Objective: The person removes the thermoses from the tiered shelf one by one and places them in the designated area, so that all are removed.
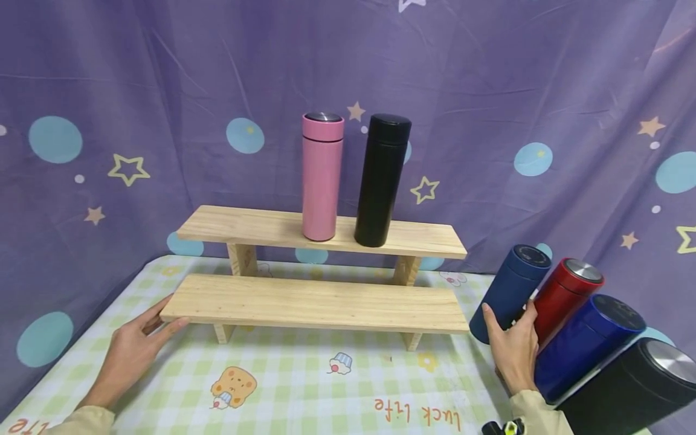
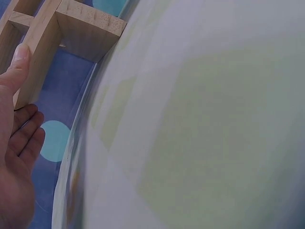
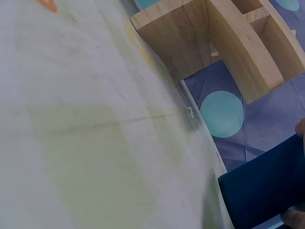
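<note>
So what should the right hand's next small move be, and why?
Probably ease the dark blue bottle toward the lower shelf: the right hand holds it, the left hand holds that shelf's left end, and the shelf bears no bottle, while the pink bottle and black bottle stand on the upper shelf.

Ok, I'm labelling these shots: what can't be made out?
Red flask: base hidden in head view by the right hand and blue flask.
Nearest black flask: base cut off by head view's bottom edge.
Navy flask: lid markings too small to read in head view.
</note>
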Demonstrator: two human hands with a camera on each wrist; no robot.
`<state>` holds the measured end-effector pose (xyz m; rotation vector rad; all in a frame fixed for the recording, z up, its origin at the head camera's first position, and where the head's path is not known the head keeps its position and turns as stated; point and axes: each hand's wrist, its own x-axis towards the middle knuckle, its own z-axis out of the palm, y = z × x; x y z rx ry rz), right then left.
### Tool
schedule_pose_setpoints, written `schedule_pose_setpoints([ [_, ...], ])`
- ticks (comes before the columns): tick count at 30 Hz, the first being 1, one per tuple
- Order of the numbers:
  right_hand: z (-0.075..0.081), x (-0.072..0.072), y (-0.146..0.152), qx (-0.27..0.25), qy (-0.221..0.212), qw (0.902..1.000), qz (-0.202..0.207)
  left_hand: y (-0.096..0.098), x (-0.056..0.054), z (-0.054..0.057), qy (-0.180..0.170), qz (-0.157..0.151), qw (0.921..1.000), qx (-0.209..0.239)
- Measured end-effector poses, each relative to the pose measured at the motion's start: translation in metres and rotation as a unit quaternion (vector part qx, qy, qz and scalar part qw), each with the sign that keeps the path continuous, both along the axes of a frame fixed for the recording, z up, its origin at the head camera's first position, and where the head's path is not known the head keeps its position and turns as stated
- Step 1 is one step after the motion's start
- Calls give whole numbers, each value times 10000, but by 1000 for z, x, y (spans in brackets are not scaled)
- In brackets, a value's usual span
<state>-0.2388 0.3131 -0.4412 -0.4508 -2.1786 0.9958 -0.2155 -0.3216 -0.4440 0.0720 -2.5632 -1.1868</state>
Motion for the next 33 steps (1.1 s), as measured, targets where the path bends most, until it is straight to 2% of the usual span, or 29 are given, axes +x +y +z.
schedule_pose_setpoints([
  [7,2,0,1,190,-92,9997,85,-2,1,-2,162,40,9999,11],
  [17,1,1,2,226,28,9996,179,0,1,0,-29,75,10000,-46],
  [22,2,1,2,242,57,9995,183,1,1,0,-1,52,10000,-25],
  [33,13,2,-2,258,235,9987,360,0,-1,0,14,32,10000,-54],
])
